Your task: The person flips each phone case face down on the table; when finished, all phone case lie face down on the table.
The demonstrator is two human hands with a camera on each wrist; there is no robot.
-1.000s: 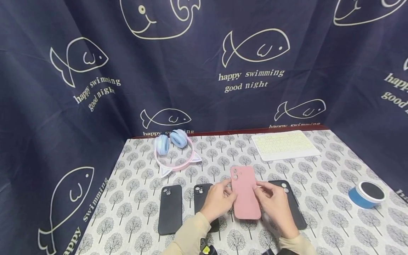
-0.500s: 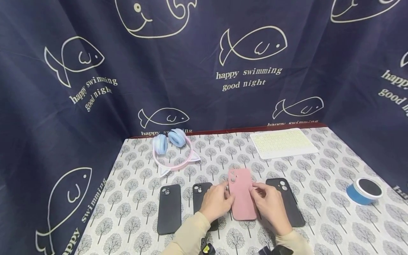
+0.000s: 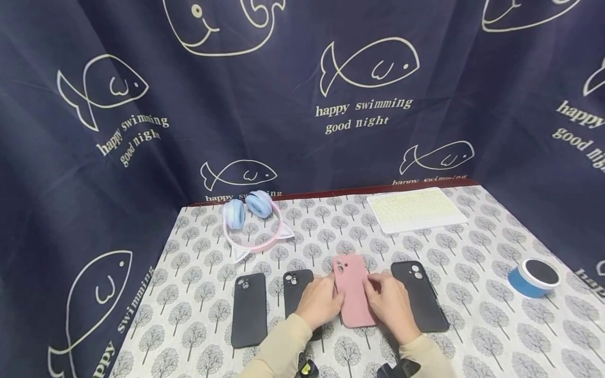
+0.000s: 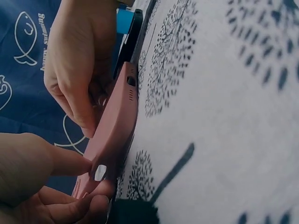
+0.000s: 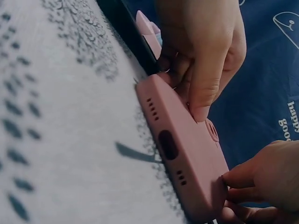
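A pink phone case (image 3: 353, 299) lies back side up on the patterned tablecloth, low between both hands. Its camera cutouts are at the far end, and its end with port and speaker holes (image 5: 167, 143) faces the person. My left hand (image 3: 320, 302) holds the left long edge between thumb and fingers, partly over a black phone case (image 3: 294, 297). On the opposite edge, my right hand (image 3: 391, 304) pinches the pink case with thumb and fingertips. Another black phone case (image 3: 420, 299) lies just right of that hand. In the left wrist view, the left thumb (image 4: 70, 161) presses near a side cutout.
A third black phone case (image 3: 249, 311) lies at the left. Behind are cat-ear headphones (image 3: 259, 247) and a white keyboard (image 3: 416, 211). A blue and white round device (image 3: 534, 278) stands at the right. A dark blue curtain (image 3: 283, 126) hangs beyond the table.
Both hands have lowered the pink case toward the tablecloth, into the gap between the black cases. The head view has shifted slightly.
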